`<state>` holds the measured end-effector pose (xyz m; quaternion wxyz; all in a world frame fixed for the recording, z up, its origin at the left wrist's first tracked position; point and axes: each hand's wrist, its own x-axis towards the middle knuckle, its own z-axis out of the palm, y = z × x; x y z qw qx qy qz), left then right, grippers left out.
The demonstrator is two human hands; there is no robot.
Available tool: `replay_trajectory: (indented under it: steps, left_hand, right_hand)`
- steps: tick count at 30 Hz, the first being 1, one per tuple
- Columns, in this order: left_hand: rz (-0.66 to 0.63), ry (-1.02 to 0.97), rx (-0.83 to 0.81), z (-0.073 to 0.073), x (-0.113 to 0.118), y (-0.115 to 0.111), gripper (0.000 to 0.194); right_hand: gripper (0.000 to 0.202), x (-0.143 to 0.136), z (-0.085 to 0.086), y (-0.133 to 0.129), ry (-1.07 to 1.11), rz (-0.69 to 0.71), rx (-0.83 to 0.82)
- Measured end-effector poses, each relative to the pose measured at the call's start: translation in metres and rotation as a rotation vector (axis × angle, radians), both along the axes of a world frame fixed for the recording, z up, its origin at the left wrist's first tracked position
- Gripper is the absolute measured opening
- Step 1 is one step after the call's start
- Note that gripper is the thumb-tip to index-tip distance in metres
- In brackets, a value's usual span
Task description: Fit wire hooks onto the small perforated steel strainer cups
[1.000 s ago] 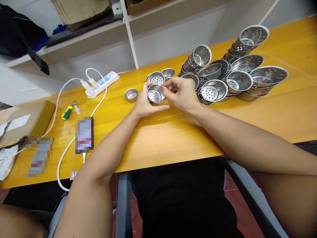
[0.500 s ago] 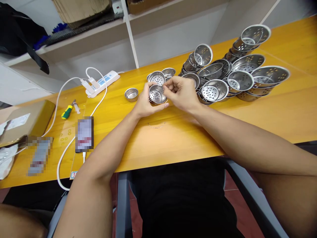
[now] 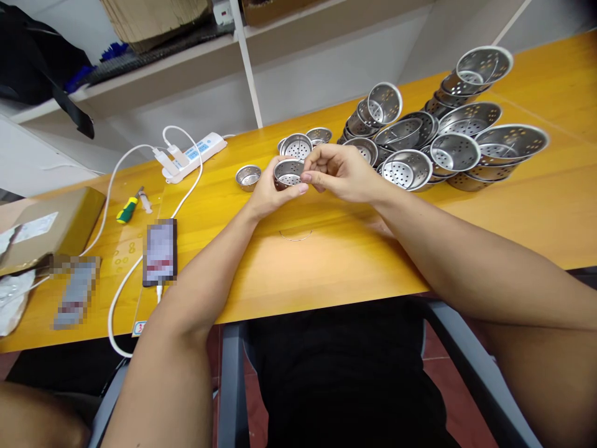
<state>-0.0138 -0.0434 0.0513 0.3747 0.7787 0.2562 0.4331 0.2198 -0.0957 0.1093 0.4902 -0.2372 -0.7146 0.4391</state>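
Observation:
A small perforated metal strainer basket point(image 3: 288, 177) is held in my left hand point(image 3: 268, 194), with the fingers and thumb wrapped round its side. My right hand point(image 3: 342, 171) is closed in a pinch at the basket's right rim; whatever lies between thumb and finger is too small to make out. On the table in front of my hands lies a thin curved wire point(image 3: 295, 240). A shallow metal cup point(image 3: 248, 177) stands just left of my left hand. Behind my hands sit more perforated baskets point(image 3: 298, 146), one with a wire across it.
Several stacks of larger perforated baskets point(image 3: 454, 152) fill the table's right side. To the left are a power strip point(image 3: 198, 155) with white cables, a green-and-yellow screwdriver point(image 3: 127, 210), a phone point(image 3: 160, 252) and a cardboard box point(image 3: 56, 224). A shelf point(image 3: 172, 74) runs behind.
The basket in my left hand has tipped, so its opening shows narrower and more of its side faces me. My right hand stays at the rim, its thumb slightly further left.

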Motion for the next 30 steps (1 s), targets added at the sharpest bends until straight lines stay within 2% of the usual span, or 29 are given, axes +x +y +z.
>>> replay_trajectory:
  steps: [4,13,22,26,30]
  left_hand:
    - [-0.006,0.017,0.039,-0.002,0.004,-0.002,0.097]
    - [0.056,0.12,0.058,-0.001,0.005,-0.005,0.078]
    - [0.052,0.142,0.083,-0.009,0.002,0.002,0.087]
    - [0.075,0.084,0.113,-0.016,0.001,0.009,0.093]
    - [0.139,0.055,0.159,-0.018,0.0,0.015,0.096]
  right_hand:
    - [0.061,0.001,-0.004,0.005,0.025,-0.035,-0.033]
    - [0.059,-0.002,-0.005,0.003,-0.015,-0.072,-0.087]
    - [0.064,-0.003,-0.012,0.006,-0.066,-0.116,0.005]
    - [0.063,-0.004,-0.016,0.001,-0.104,-0.268,0.095]
    - [0.054,-0.003,-0.017,-0.003,-0.252,-0.419,0.234]
